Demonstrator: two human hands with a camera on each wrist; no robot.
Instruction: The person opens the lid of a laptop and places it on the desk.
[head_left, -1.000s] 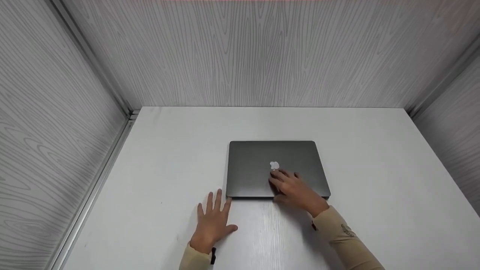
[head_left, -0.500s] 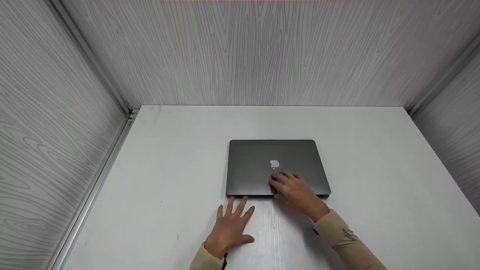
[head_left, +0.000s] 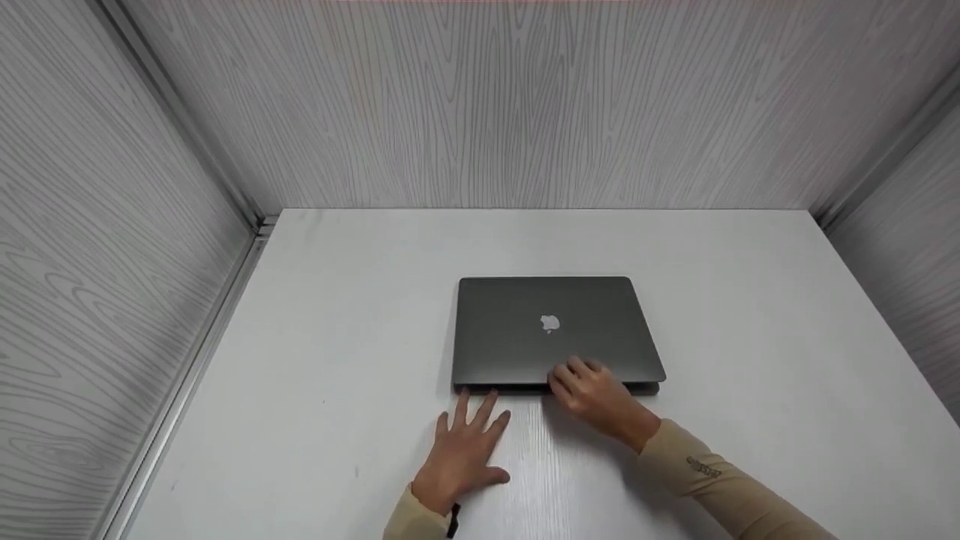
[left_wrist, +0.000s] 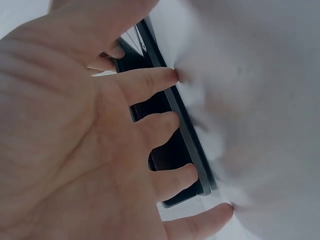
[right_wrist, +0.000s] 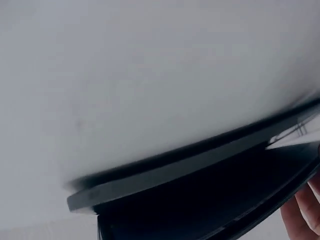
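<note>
**Laptop point(head_left: 510, 300) lid point(head_left: 499, 337) comes up off its base point(head_left: 645, 389)**

Nearest, two tan sleeves point(head_left: 712, 474) run in from the bottom of the head view, with a dark band point(head_left: 453, 520) at the left wrist. The left hand point(head_left: 459, 457) lies with its fingers spread and straight, the longest reaching the front edge of the base; it grips nothing and sits much where it was half a second ago. The right hand point(head_left: 598, 394) has its fingers bent at the lid's front edge and appears to grip it, though the thumb is hidden in the head view.

Just beyond the fingers is the change: a dark gap now shows between lid and base, where the two lay closed together a moment ago. I judge this to be the start of the lid's lifting, with the left hand perhaps steadying the base.

Farther back, a pale logo point(head_left: 550, 322) marks the lid. The laptop rests on the white table point(head_left: 337, 322), well apart from the grey wood-grain panel point(head_left: 480, 105) behind.
</note>
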